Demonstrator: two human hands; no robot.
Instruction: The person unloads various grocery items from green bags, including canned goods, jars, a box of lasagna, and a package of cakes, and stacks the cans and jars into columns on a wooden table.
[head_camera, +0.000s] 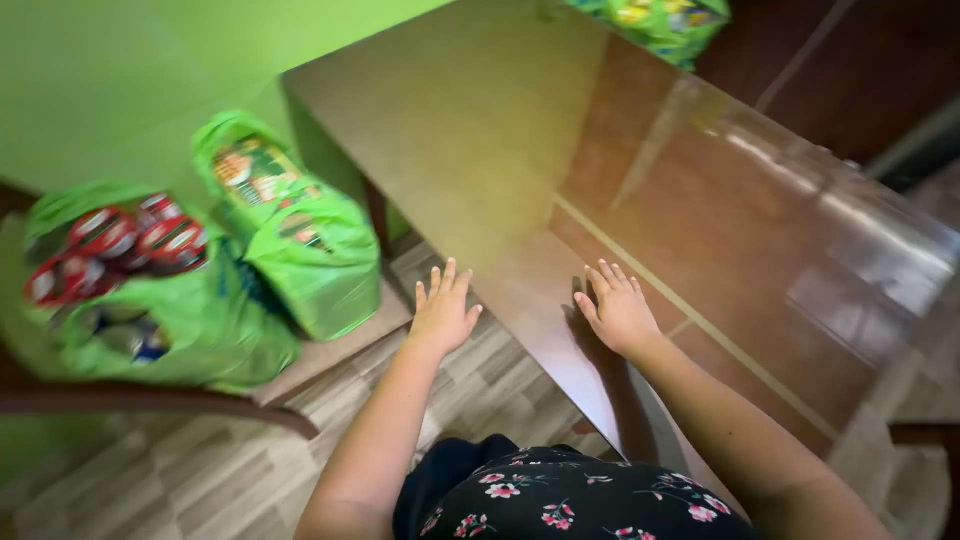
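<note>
Floral top at bottom edge; both hands empty over the desk corner.
Left hand (443, 312) splayed, off the desk (700, 230) edge; right hand (617, 308) flat on it. Green bags (300, 240) sit well left on a chair (150, 400); overfull, cans could spill if tugged.

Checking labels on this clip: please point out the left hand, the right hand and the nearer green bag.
left hand (443, 312), head view, on the back of the hand.
right hand (618, 308), head view, on the back of the hand.
nearer green bag (318, 270), head view, on its plain green side.
</note>
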